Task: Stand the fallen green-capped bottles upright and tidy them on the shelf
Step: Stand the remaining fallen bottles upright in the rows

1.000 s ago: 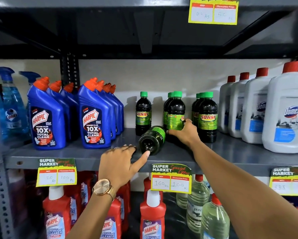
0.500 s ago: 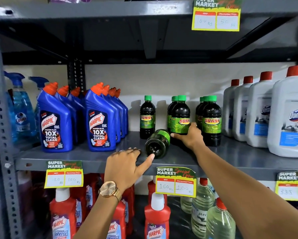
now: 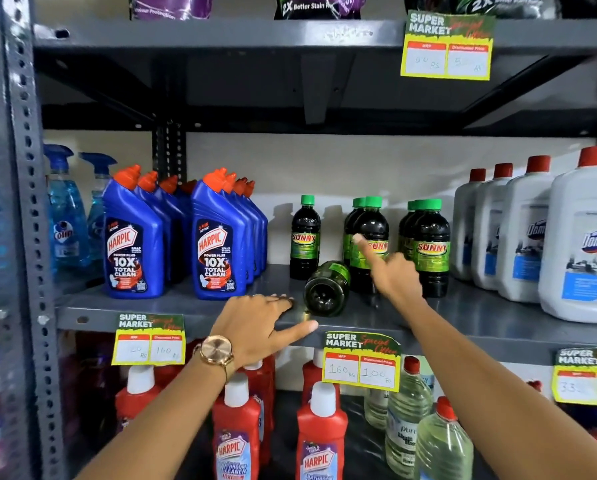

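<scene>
One dark green-capped bottle [image 3: 326,289] lies on its side on the grey shelf [image 3: 480,317], base toward me. Several like bottles stand upright behind it: a single one [image 3: 304,239] at the left, a middle group [image 3: 369,233] and a right group [image 3: 430,247]. My left hand [image 3: 259,327] rests on the shelf edge just left of the fallen bottle, fingers spread, holding nothing. My right hand [image 3: 390,275] is raised in front of the middle group, its index finger touching an upright bottle's label, gripping nothing.
Blue Harpic bottles [image 3: 217,244] stand to the left, blue spray bottles [image 3: 65,209] beyond them. White Domex jugs [image 3: 581,244] fill the right. Price tags [image 3: 361,362] hang on the shelf edge. Red Harpic bottles [image 3: 319,441] and clear bottles [image 3: 408,434] stand on the shelf below.
My right hand has let go of the fallen bottle's neck end and lifted, pointing a finger onto an upright bottle. The camera has moved closer and tilted up. The left hand stays put.
</scene>
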Tool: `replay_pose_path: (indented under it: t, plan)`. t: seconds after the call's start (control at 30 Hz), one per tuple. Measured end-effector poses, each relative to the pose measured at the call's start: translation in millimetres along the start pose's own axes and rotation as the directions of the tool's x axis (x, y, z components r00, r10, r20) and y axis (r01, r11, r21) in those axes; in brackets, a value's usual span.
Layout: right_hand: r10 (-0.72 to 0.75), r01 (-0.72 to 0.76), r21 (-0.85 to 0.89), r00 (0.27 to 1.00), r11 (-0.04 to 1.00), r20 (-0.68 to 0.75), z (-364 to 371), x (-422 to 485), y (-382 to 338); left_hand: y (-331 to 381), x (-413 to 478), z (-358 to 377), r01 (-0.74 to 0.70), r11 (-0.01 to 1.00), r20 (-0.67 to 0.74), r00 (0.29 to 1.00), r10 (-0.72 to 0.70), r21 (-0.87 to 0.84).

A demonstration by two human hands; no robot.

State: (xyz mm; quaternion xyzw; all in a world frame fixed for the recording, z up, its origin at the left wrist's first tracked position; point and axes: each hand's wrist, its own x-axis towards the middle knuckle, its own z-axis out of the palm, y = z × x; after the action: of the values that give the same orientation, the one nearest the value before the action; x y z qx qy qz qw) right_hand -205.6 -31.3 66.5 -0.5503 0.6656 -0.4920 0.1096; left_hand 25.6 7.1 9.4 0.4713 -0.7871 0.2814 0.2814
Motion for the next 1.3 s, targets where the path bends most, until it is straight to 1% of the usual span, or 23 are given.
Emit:
replay_pose_path:
  t: [0.07, 0.13, 0.17, 0.23, 0.3, 0.33, 0.4, 0.47, 0.5, 0.53, 0.6, 0.67, 0.7, 0.77, 0.87, 1.03, 1.13, 1.2, 1.27, 1.3]
  plan:
    - [0.060, -0.029, -0.143, 0.975, 0.989, 0.214, 5.2, -3.1, -5.6, -5.5, -0.3, -3.2, -0.035, 0.999, 0.074, 0.997, 0.037, -0.021]
    - [0.156, -0.084, -0.204, 0.916, 0.975, 0.369, 10.6, -0.4, -19.2, -4.4, -1.7, -1.2, -0.018, 1.000, 0.088, 0.996, 0.019, -0.014]
    - [0.203, -0.113, -0.226, 0.880, 0.968, 0.429, 13.2, 1.7, -27.3, -2.8, -2.4, 0.9, 0.003, 1.000, 0.077, 0.997, -0.002, -0.009]
    - [0.234, -0.113, -0.254, 0.821, 0.961, 0.520, 18.9, 7.0, -40.0, 0.0, -3.3, 3.4, 0.039, 0.999, 0.047, 0.998, -0.039, -0.003]
    - [0.233, -0.127, -0.227, 0.808, 0.966, 0.541, 25.9, 6.4, -47.5, 0.8, -3.8, 2.9, 0.057, 0.998, 0.033, 0.998, -0.057, -0.001]
    - [0.227, -0.144, -0.191, 0.807, 0.971, 0.545, 28.4, 3.4, -47.7, 1.5, -4.3, 1.9, 0.066, 0.998, 0.031, 0.997, -0.066, -0.003]
    - [0.207, -0.210, -0.053, 0.828, 0.976, 0.521, 33.7, 0.0, -39.3, 2.5, -5.1, 0.2, 0.088, 0.996, 0.037, 0.995, -0.088, -0.010]
    - [0.215, -0.285, 0.101, 0.873, 0.953, 0.437, 35.7, -5.6, -29.5, 2.9, -5.4, -0.4, 0.104, 0.995, 0.049, 0.993, -0.103, -0.009]
    - [0.196, -0.270, 0.150, 0.903, 0.951, 0.382, 35.9, -8.0, -25.3, 3.3, -5.5, -0.5, 0.107, 0.994, 0.053, 0.993, -0.107, -0.011]
    - [0.158, -0.224, 0.183, 0.934, 0.957, 0.319, 36.4, -8.6, -22.2, 3.9, -5.5, -1.1, 0.110, 0.994, 0.057, 0.992, -0.109, -0.013]
    - [0.028, -0.065, 0.230, 0.987, 0.971, 0.159, 37.7, -9.0, -22.0, 4.0, -5.4, -1.8, 0.114, 0.993, 0.073, 0.991, -0.113, -0.011]
    - [-0.119, 0.113, 0.202, 0.993, 0.973, 0.018, 39.2, -6.9, -28.9, 3.8, -5.4, -1.3, 0.116, 0.993, 0.092, 0.989, -0.115, -0.008]
    - [-0.168, 0.168, 0.171, 0.986, 0.971, -0.010, 41.7, -5.2, -33.3, 3.7, -5.4, -0.9, 0.118, 0.993, 0.100, 0.988, -0.116, -0.010]
    - [-0.187, 0.185, 0.158, 0.982, 0.970, 0.000, 49.1, -3.2, -42.6, 3.2, -5.3, -0.9, 0.114, 0.993, 0.108, 0.988, -0.112, -0.015]
    - [-0.120, 0.109, 0.207, 0.992, 0.972, 0.042, 65.2, 4.1, -52.0, 2.9, -5.6, -1.9, 0.099, 0.995, 0.105, 0.990, -0.096, -0.019]
    - [-0.101, 0.087, 0.163, 0.992, 0.983, 0.081, 89.1, 10.3, -56.7, 3.2, -4.5, -2.6, 0.099, 0.995, 0.127, 0.987, -0.095, -0.022]
    - [-0.089, 0.061, 0.266, 0.991, 0.962, 0.095, 98.8, 7.9, -50.6, 3.4, -4.9, -2.7, 0.107, 0.994, 0.150, 0.983, -0.102, -0.026]
    - [-0.127, 0.081, 0.292, 0.982, 0.953, 0.141, 98.3, 8.4, -47.0, 3.9, -5.1, -2.6, 0.115, 0.993, 0.157, 0.982, -0.109, -0.029]
    - [-0.177, 0.129, 0.250, 0.968, 0.960, 0.180, 93.7, 8.7, -42.3, 4.5, -5.3, -2.1, 0.126, 0.991, 0.157, 0.980, -0.118, -0.039]
    - [-0.193, 0.154, 0.212, 0.965, 0.965, 0.176, 91.6, 8.8, -40.4, 4.5, -5.4, -1.8, 0.131, 0.990, 0.155, 0.980, -0.123, -0.043]
